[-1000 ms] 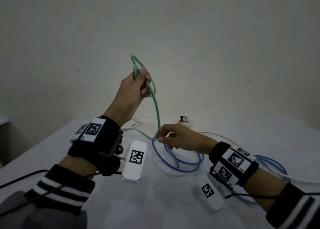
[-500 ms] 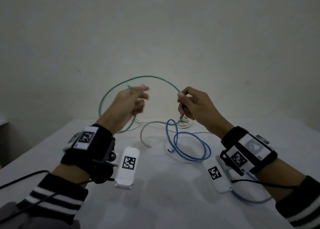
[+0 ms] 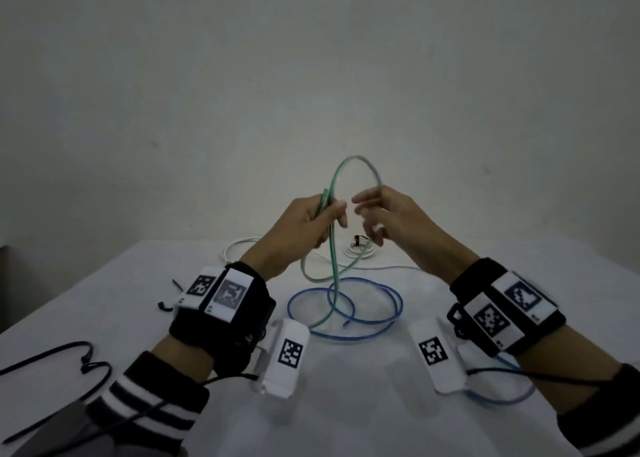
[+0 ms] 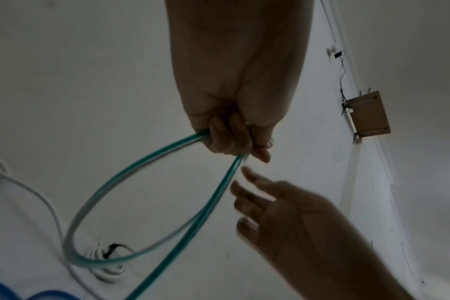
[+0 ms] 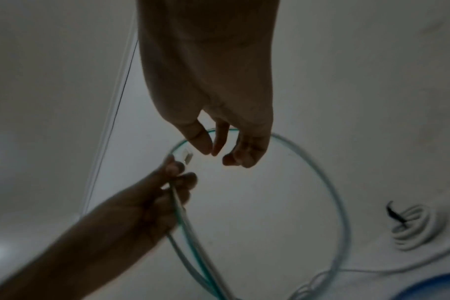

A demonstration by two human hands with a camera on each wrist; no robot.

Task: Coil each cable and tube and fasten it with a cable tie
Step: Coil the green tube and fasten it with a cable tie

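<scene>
A green tube [image 3: 335, 179] stands in a loop above the table, and my left hand [image 3: 317, 219] grips its gathered strands [image 4: 219, 182] in a fist. The rest of the green tube [image 3: 334, 283] hangs down onto the table. My right hand [image 3: 377, 214] hovers just right of the left one with loose fingers [image 4: 247, 203], holding nothing; the loop [image 5: 331, 182] passes behind it. A blue tube [image 3: 346, 311] lies in rings on the white table [image 3: 346, 422].
A small white cable coil [image 3: 358, 249] bound with a black tie sits at the back, with a loose white cable [image 3: 242, 245] running past it. Black cable ties [image 3: 86, 359] lie at the left. Another blue tube [image 3: 498, 397] lies under my right forearm.
My right hand brought its part of the green tube over to the left hand and let go. The left hand now holds a further loop.
</scene>
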